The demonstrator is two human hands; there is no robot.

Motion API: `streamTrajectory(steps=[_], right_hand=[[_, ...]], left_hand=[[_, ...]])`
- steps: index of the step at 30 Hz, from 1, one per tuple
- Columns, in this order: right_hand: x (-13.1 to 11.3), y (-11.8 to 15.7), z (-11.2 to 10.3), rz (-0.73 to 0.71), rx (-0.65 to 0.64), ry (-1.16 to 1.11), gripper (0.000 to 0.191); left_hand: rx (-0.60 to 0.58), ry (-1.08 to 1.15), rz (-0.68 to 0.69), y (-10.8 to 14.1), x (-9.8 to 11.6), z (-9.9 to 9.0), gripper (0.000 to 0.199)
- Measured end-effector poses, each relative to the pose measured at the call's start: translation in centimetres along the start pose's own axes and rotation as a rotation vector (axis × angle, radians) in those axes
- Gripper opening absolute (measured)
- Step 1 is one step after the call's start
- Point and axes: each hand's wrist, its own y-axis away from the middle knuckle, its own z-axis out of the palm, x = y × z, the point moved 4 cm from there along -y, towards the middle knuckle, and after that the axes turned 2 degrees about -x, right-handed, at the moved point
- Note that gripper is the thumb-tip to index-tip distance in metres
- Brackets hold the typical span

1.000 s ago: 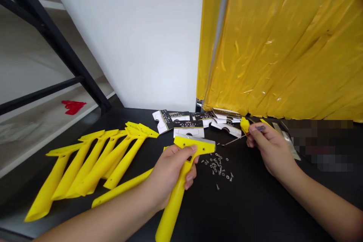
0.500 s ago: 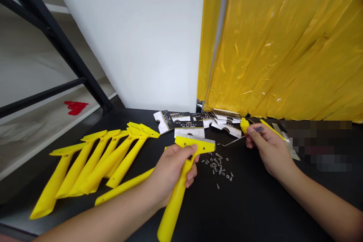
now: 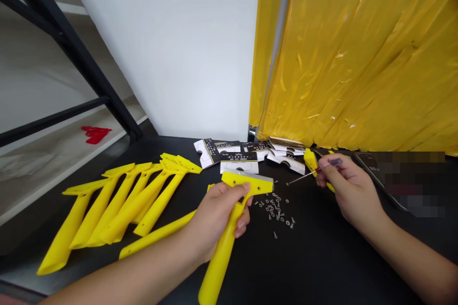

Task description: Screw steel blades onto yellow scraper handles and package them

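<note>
My left hand (image 3: pixel 218 214) is wrapped round a yellow scraper (image 3: pixel 220 267), its thumb on the head below a grey metal strip; two small holes show in the head. Between the thumb and fingers of my right hand (image 3: pixel 347 181) is a screwdriver (image 3: pixel 302 178), its thin shaft pointing left, apart from the scraper. Loose screws and nuts (image 3: pixel 277 207) lie scattered on the black table just right of the scraper head. Behind my right hand is another yellow piece (image 3: pixel 310 159), partly covered.
Several yellow scraper handles (image 3: pixel 118 209) lie in a row at left, and one more (image 3: pixel 157 236) lies partly under my left forearm. Printed cards (image 3: pixel 239 162) are piled at the back. A white panel (image 3: pixel 179 57) and yellow-wrapped surface (image 3: pixel 358 57) stand behind the table.
My right hand has drawn slightly right with the screwdriver, its tip moving away from the scraper head. My left hand and the scraper are almost unmoved.
</note>
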Motion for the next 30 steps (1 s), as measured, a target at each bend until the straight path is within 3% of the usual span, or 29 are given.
streamTrajectory(steps=[7, 14, 18, 30], right_hand=[[-3.1, 1.4, -0.3, -0.077, 0.032, -0.046, 0.022], [-6.8, 4.5, 1.5, -0.088, 0.020, -0.183, 0.012], [-6.7, 5.3, 2.1, -0.044, -0.012, -0.155, 0.015], [-6.0, 5.4, 3.0, -0.007, -0.090, -0.150, 0.018]], left_hand=[[-0.003, 0.085, -0.080, 0.3, -0.8, 0.5, 0.036], [-0.046, 0.164, -0.223, 0.8, -1.8, 1.5, 0.028], [-0.127, 0.169, -0.313, 0.9, -2.2, 1.7, 0.029], [-0.178, 0.170, -0.371, 1.0, -2.0, 1.9, 0.027]])
